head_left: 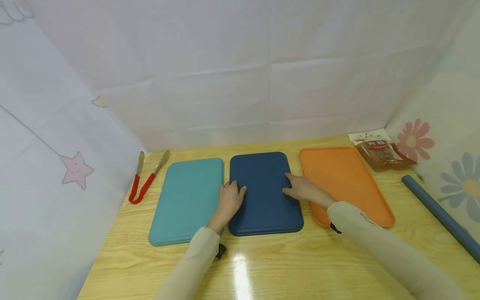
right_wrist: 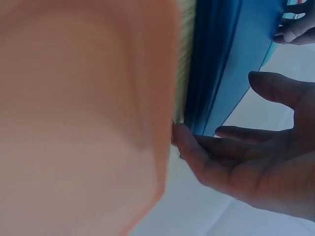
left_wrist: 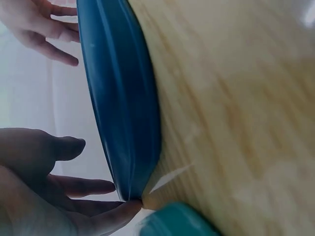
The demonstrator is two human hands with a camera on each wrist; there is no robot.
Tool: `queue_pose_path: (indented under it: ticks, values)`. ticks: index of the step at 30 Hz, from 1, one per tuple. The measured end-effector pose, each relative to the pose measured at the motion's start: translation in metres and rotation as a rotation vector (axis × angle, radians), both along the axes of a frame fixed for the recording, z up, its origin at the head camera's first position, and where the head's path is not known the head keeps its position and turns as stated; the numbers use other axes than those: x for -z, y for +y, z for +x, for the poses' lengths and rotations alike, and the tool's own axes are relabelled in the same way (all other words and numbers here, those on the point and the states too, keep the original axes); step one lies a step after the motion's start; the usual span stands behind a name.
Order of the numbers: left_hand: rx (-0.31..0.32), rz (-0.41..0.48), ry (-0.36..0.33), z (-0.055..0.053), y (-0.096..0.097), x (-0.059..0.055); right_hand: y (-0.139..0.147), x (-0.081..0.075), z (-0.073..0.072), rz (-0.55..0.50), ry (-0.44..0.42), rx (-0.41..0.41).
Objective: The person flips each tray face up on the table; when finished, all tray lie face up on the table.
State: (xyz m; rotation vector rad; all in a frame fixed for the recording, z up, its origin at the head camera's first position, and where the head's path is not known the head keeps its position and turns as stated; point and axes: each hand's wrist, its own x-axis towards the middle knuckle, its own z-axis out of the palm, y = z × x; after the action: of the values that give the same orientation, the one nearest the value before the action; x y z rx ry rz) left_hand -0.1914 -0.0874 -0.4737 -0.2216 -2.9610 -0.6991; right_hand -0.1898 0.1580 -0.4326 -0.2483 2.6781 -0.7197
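**Dark blue tray (head_left: 264, 208) flanked by both hands; finger undersides partly concealed**

The dark blue tray lies flat on the wooden tabletop (head_left: 285, 266), between the teal tray (head_left: 187, 200) and the orange tray (head_left: 345, 179). Its underside is out of sight. The left hand (head_left: 229, 200) covers part of its left edge, the right hand (head_left: 301, 188) part of its right. The surface is matt and plain, the corners rounded; both wrist views show ridged sides.

Both hands are relaxed, fingers extended along the edges, thumbs held apart; neither is clenched. Whether any fingertip reaches beneath the rim cannot be determined.

The left wrist view catches only a corner of the teal tray; in the right wrist view the orange tray is blurred and cropped. Red-handled tongs (head_left: 148, 183) lie spread at far left. At far right sits a brown packet (head_left: 380, 152), its print illegible, near a blue-grey rod (head_left: 442, 217) cut off by the frame.
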Motion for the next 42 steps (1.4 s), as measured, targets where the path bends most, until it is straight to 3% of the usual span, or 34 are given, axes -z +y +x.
queue_pose_path:
  ticks: [1, 7, 14, 17, 21, 24, 30, 35, 42]
  values:
    - [-0.008, -0.009, -0.037, 0.008, 0.005, -0.017, -0.003, 0.000, 0.000, 0.021, -0.005, 0.001]
    - [0.010, -0.062, -0.110, 0.010, 0.012, -0.021, -0.009, 0.010, 0.001, 0.022, 0.034, 0.092]
    - [0.022, -0.120, -0.090, 0.009, 0.010, -0.019, 0.001, 0.007, 0.004, -0.256, -0.059, 0.242]
    - [0.021, -0.078, -0.096, 0.009, 0.007, -0.017, 0.008, 0.001, 0.005, -0.409, -0.103, 0.299]
    - [0.035, -0.010, -0.104, 0.006, 0.002, -0.013, 0.014, -0.009, 0.005, -0.599, -0.099, 0.358]
    - [0.062, 0.032, -0.126, 0.006, -0.003, -0.012, 0.018, -0.018, 0.003, -0.662, -0.093, 0.380]
    - [0.103, 0.056, -0.215, 0.010, -0.015, -0.014, 0.022, -0.035, -0.005, -0.684, -0.151, 0.365]
    - [0.150, 0.076, -0.284, 0.025, -0.017, -0.023, 0.030, -0.044, -0.010, -0.730, -0.225, 0.314]
    - [0.228, 0.115, -0.387, 0.063, -0.020, -0.037, 0.036, -0.055, -0.013, -0.776, -0.300, 0.258]
